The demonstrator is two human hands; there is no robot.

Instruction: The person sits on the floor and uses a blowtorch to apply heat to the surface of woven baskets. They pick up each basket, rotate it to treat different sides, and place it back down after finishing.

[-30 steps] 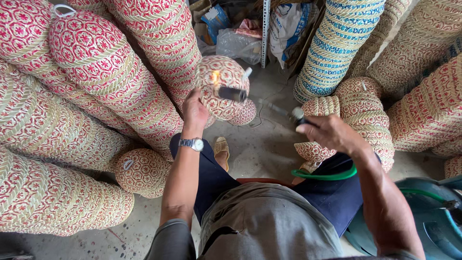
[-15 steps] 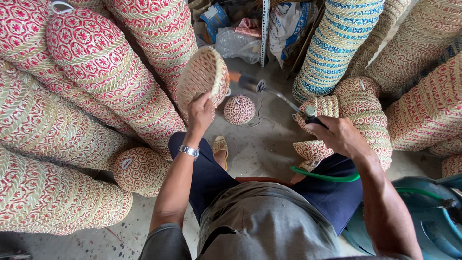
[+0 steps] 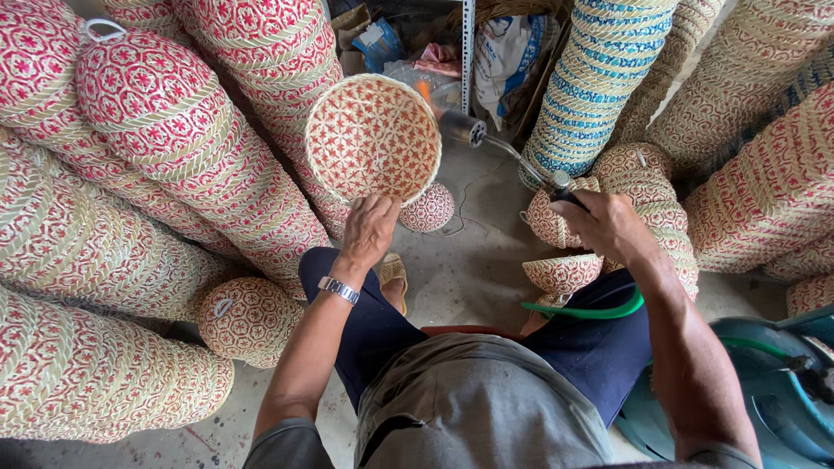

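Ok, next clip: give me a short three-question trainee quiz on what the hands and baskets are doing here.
1. True or false: the left hand holds the round woven basket by its lower rim, with the open inside facing the camera.
2. Which does the right hand grip? A) a torch wand with a metal nozzle, B) a paintbrush, C) a pair of scissors.
3. Fill in: the green hose lies across the person's ____.

Key:
1. True.
2. A; its nozzle points at the basket's right edge.
3. Lap, just under the small basket by the right knee.
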